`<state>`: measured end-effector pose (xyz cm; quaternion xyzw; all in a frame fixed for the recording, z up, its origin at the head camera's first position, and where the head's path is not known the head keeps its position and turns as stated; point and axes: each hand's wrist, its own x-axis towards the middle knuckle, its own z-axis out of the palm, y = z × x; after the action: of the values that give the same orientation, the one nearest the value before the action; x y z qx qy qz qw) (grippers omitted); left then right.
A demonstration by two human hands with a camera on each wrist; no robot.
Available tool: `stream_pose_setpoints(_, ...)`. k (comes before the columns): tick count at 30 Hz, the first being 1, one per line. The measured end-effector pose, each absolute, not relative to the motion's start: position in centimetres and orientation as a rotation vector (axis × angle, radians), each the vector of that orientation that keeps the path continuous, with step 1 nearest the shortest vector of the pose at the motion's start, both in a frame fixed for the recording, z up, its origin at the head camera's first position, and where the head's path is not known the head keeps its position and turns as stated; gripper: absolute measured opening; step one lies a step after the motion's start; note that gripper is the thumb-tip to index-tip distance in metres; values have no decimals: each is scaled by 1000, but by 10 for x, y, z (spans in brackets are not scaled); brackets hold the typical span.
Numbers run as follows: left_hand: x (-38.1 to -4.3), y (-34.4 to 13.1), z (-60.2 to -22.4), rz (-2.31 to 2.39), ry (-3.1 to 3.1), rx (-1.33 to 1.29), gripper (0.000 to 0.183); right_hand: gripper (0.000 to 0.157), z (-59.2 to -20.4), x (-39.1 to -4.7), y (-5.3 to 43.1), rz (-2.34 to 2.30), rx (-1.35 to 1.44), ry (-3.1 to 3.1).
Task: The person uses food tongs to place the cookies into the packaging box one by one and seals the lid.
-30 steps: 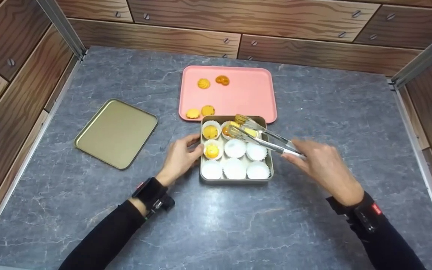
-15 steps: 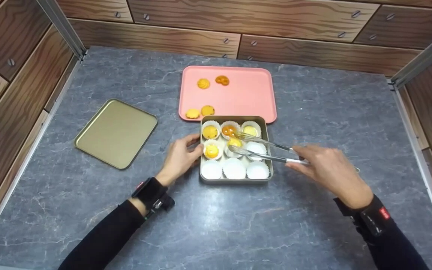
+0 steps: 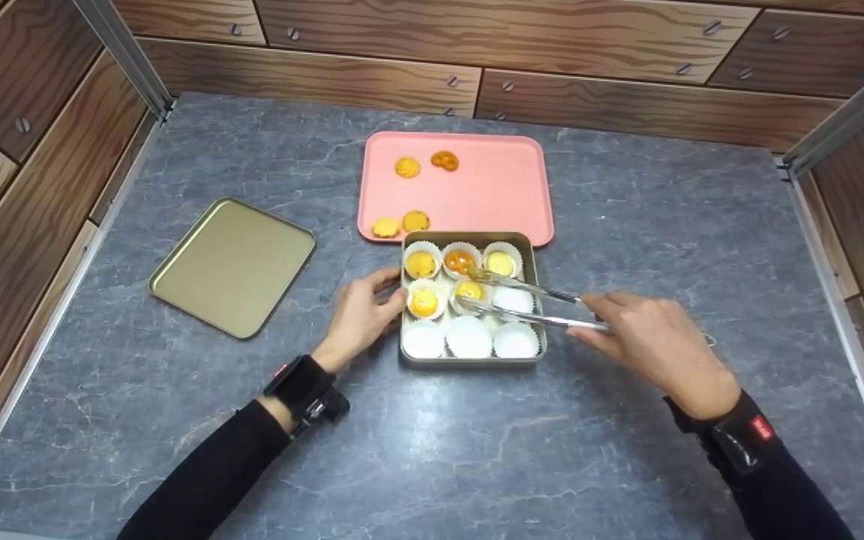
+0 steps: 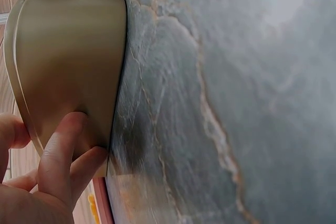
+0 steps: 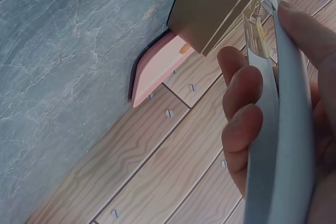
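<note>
My right hand (image 3: 649, 337) holds metal tongs (image 3: 544, 321) with pale handles; in the right wrist view, fingers and thumb wrap the tongs (image 5: 289, 114). The tongs' spread tips stand either side of a yellow cookie (image 3: 469, 289) in the tin's middle paper cup. My left hand (image 3: 361, 311) rests its fingers against the left wall of the gold tin (image 3: 469, 363); the left wrist view shows fingertips on the tin's outer wall (image 4: 73, 51). Cookies fill the back row of cups, and another yellow cookie (image 3: 424, 302) sits middle left. White cups (image 3: 469, 339) along the front row hold nothing.
Behind the tin lies a pink tray (image 3: 499, 180), its front edge partly covered by the tin. It bears a swirl cookie (image 3: 407, 166), a pretzel-shaped cookie (image 3: 445, 160) and two round ones (image 3: 415, 221). The gold lid (image 3: 235, 268) lies left. Wood-patterned walls enclose the table.
The tongs have come from the tin's back row to its middle cup, setting the yellow cookie there, and their tips have spread. My left hand stays at the tin's side.
</note>
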<state>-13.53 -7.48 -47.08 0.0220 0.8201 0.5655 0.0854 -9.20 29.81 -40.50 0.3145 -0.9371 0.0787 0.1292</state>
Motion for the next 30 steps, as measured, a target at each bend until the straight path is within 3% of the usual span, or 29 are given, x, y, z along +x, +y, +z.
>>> stream_pose_setpoints(16,-135,-77,-470,1672,2445,79,49,36,-411,-100,296,428,830,-2748)
stream_pose_setpoints(30,-136,-77,-471,1690,2442,104,47,39,-415,-147,284,596,659,-2656)
